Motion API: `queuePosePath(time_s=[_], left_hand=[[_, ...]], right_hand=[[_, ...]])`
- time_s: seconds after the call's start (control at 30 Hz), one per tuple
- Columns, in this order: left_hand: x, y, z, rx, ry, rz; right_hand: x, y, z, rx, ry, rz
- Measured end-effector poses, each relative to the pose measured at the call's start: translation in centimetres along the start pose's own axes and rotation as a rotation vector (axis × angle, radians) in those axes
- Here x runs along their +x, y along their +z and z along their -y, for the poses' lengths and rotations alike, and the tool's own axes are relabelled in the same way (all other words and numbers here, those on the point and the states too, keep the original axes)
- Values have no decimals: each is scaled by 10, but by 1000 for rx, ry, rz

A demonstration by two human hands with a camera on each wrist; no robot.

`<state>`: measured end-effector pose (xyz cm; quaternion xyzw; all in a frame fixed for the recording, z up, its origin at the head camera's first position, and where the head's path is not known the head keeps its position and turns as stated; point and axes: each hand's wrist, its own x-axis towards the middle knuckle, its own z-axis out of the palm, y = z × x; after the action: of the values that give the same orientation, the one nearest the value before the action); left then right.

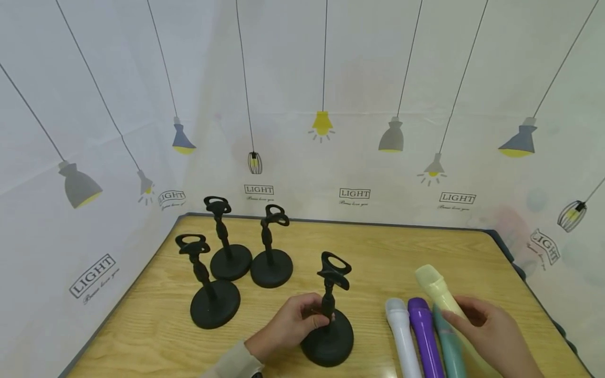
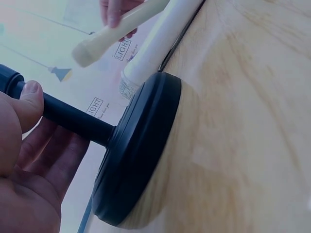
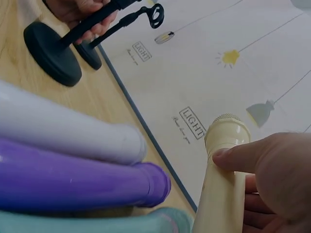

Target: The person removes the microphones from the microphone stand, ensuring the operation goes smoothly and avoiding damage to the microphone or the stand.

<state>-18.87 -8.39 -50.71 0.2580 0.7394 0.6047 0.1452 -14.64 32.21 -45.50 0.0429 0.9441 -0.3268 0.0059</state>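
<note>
My left hand [image 1: 288, 325] grips the stem of a black microphone stand [image 1: 329, 315] that sits on its round base [image 2: 136, 150] near the table's front. In the left wrist view my fingers [image 2: 34, 145] curl round the stem. My right hand [image 1: 491, 331] holds a cream toy microphone [image 1: 437, 289], its head pointing away; the thumb [image 3: 243, 155] lies on its neck [image 3: 223, 160]. Beside it lie a white microphone [image 1: 402, 331], a purple one [image 1: 425, 336] and a teal one [image 1: 449, 346].
Three more black stands [image 1: 212, 286] [image 1: 227, 241] [image 1: 270, 249] stand at the back left of the wooden table [image 1: 378, 247]. A lamp-print white cloth [image 1: 331, 131] walls the table behind and at both sides.
</note>
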Motion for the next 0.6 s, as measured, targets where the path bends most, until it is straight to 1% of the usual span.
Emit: queuePosePath(time_s=[0.07, 0.2, 0.37, 0.47, 0.6], left_hand=[[0, 0, 0, -3, -2, -2], [0, 1, 2, -9, 2, -2], [-1, 1, 3, -24, 2, 6], [-1, 1, 3, -26, 5, 10], [-1, 0, 3, -24, 1, 11]], right_hand=[[-1, -1, -6, -19, 34, 20], [-3, -2, -19, -34, 94, 30], [-7, -1, -33, -31, 176, 42], [-11, 0, -39, -11, 223, 44], [-15, 1, -45, 8, 268, 37]])
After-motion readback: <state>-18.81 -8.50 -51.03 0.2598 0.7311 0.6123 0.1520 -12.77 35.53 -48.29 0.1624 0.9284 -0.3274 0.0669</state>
